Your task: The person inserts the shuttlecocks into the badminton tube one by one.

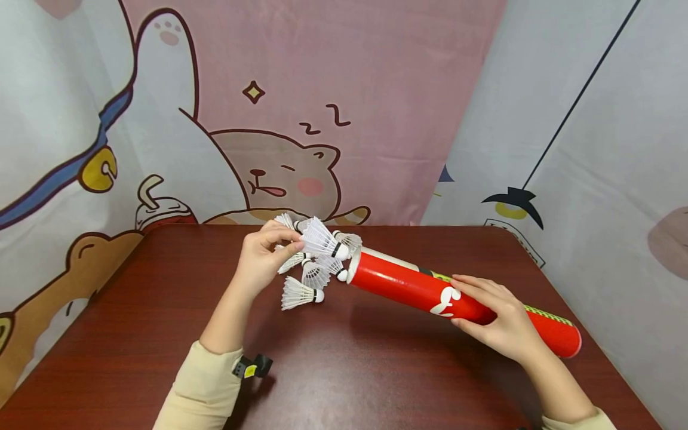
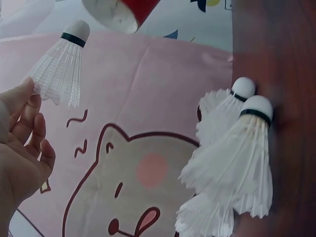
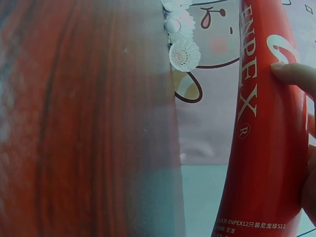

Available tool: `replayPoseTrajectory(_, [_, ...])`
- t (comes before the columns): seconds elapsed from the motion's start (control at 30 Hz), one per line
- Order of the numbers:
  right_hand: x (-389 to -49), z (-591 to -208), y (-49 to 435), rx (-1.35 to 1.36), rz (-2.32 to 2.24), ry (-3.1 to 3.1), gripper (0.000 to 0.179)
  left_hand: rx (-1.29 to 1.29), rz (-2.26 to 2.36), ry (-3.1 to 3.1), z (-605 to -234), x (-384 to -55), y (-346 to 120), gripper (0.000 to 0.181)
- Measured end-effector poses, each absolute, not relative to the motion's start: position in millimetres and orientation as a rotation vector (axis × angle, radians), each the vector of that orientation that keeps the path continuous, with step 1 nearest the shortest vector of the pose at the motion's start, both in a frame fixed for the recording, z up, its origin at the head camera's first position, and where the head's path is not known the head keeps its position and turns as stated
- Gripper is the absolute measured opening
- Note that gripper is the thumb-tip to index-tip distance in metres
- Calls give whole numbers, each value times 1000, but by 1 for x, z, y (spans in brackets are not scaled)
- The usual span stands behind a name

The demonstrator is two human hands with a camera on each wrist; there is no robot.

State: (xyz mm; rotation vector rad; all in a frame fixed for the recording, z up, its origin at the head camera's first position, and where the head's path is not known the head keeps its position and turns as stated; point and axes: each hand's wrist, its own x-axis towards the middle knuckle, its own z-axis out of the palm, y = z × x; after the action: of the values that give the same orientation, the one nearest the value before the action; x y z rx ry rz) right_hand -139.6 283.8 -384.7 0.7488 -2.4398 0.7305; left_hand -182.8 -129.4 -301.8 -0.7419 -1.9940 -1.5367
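My left hand pinches a white shuttlecock by the rim of its skirt, thumb against fingers. The cork points right, just off the open mouth of a red shuttlecock tube. In the left wrist view the held shuttlecock shows a dark green band below its cork. My right hand grips the tube around its middle, thumb on the near side and fingers over the top. The tube lies slantwise, mouth to the left and far end to the lower right. White lettering runs along the tube in the right wrist view.
Several loose shuttlecocks lie clustered on the dark red-brown table, left of the tube's mouth. One shuttlecock sits nearest me. A printed cartoon cloth hangs behind the table and along its sides.
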Motion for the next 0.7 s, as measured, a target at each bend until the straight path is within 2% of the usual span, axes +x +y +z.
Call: replayPoseTrajectory(0.7, [-139, -383, 283, 779, 754, -2427, 78, -986, -1511, -2007, -316, -177, -96, 12])
